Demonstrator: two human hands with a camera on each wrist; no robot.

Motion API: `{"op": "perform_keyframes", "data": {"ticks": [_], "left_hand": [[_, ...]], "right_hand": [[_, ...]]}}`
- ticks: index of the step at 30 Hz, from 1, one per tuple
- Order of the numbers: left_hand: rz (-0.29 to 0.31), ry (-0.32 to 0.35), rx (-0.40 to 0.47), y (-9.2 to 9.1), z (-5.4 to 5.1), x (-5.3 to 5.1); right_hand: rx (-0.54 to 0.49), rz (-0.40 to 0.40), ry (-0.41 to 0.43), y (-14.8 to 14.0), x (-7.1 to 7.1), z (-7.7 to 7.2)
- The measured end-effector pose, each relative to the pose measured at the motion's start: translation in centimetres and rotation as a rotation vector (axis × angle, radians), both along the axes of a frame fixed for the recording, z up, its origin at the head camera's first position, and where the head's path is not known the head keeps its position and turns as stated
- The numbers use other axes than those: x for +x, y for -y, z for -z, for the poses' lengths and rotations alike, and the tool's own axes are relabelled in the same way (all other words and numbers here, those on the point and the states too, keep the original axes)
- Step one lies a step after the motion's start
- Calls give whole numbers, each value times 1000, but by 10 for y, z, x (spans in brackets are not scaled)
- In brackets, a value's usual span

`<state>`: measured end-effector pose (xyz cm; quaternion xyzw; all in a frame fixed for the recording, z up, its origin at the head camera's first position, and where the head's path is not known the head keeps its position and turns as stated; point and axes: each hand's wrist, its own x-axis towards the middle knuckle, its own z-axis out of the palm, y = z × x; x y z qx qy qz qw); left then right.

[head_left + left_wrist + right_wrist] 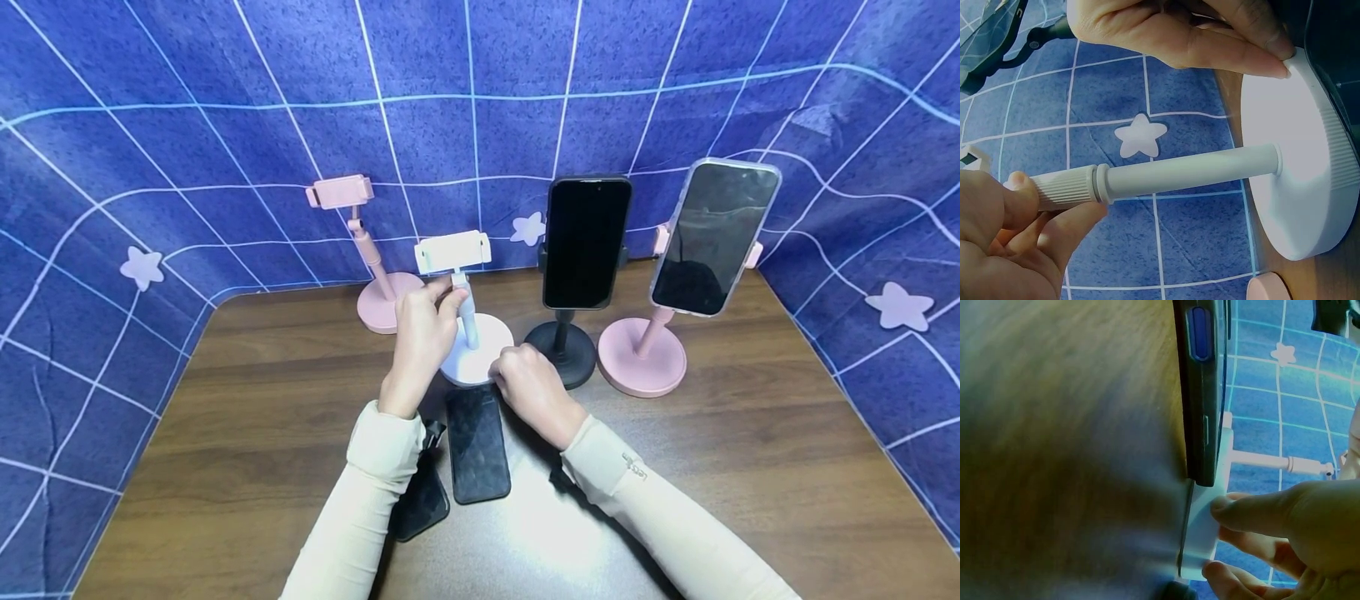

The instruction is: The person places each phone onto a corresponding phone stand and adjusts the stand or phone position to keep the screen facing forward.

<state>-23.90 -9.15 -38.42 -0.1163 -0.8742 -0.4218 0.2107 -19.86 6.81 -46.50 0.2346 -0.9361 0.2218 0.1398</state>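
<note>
A white phone stand (478,354) stands upright near the middle of the table. My left hand (425,327) pinches its pole just under the holder; in the left wrist view the thumb and fingers of the left hand (1029,231) are round the ribbed collar (1065,189). My right hand (536,390) grips the right front edge of the round base, and the right wrist view shows thumb and fingers of the right hand (1279,534) at the base's rim (1200,534). The stand's holder (453,252) has no phone in it.
A dark phone (478,446) lies just in front of the white base, another (422,500) beside my left sleeve. Behind left is a pink stand (390,304). To the right, a black stand (562,354) and a pink stand (642,358) each hold a phone. Blue cloth hangs behind.
</note>
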Motion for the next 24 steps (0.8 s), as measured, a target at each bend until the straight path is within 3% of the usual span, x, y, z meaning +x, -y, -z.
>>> {"op": "perform_keyframes", "data": {"ticks": [24], "left_hand": [[5,14,9,-1,-2,14]], "right_hand": [[36,-89,-50,-8,10,1]]}}
